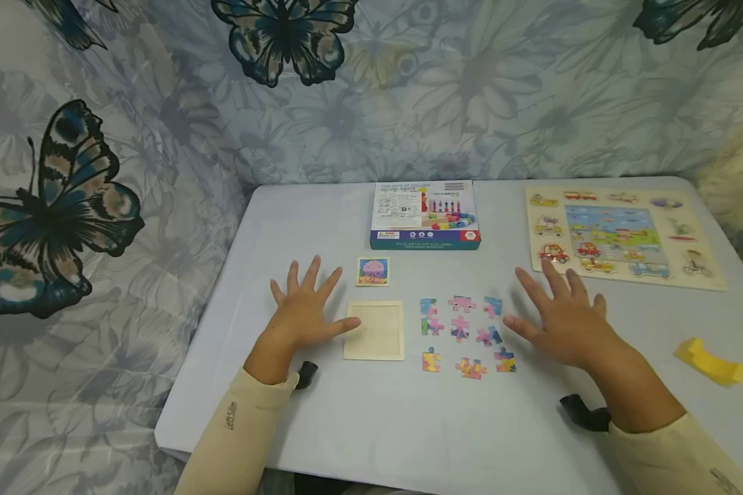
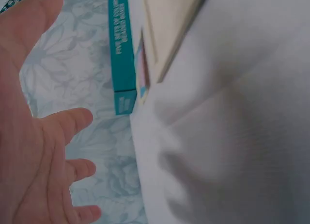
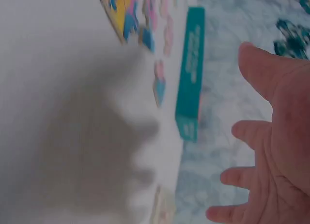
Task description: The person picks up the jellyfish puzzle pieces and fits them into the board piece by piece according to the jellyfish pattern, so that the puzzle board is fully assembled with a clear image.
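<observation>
In the head view my left hand [image 1: 303,313] is spread above the table, its thumb over the left edge of a square wooden puzzle tray [image 1: 374,330]. My right hand [image 1: 566,320], also with fingers spread, hovers right of several loose jigsaw pieces [image 1: 461,328] in pink, blue and yellow, laid out in rows. Neither hand holds anything. Behind the tray lies a small square picture card [image 1: 373,271] with a pink octopus-like figure. The left wrist view shows the left palm [image 2: 29,137] beside the tray's corner; in the right wrist view the right palm [image 3: 290,137] is off the table.
A flat toy box [image 1: 425,215] lies at the back middle. A wooden vehicle puzzle board [image 1: 625,237] occupies the back right, and a yellow curved block [image 1: 711,362] sits near the right edge. Patterned butterfly cloth [image 1: 371,124] hangs behind the white table [image 1: 371,419].
</observation>
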A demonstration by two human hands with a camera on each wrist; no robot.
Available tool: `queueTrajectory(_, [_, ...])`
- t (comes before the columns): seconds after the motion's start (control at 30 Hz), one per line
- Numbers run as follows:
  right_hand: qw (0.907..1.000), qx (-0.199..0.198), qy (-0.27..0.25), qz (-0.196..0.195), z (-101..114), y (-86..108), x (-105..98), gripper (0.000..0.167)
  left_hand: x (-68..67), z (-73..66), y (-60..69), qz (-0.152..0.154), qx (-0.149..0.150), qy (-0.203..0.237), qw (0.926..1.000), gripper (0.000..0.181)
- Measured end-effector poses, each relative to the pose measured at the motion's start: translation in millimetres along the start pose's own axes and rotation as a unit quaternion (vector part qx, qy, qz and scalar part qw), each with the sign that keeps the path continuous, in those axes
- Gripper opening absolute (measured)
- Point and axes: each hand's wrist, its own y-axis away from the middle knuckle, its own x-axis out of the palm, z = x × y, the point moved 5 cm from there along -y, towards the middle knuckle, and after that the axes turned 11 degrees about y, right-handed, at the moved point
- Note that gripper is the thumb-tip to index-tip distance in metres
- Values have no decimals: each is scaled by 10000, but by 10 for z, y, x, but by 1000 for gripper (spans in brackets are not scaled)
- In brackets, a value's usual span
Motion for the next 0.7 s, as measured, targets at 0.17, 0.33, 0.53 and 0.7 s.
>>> queueTrajectory(0.17, [9981,-585,178,-39,414,-157,56,89,184,-26,66,306,326,153,9989,107])
queueTrajectory(0.33, [9938,-1051,344,-127,905,-381,85,74,321,-7,161,564,796,390,9945,98])
queueTrajectory(0.53, [9911,-1303,194,-175,1265,-649,107,50,376,19,231,598,1122,614,9900,84])
queueTrajectory(0.7, [9919,-1263,110,-39,1315,-815,111,39,398,21,233,602,1123,479,9907,80])
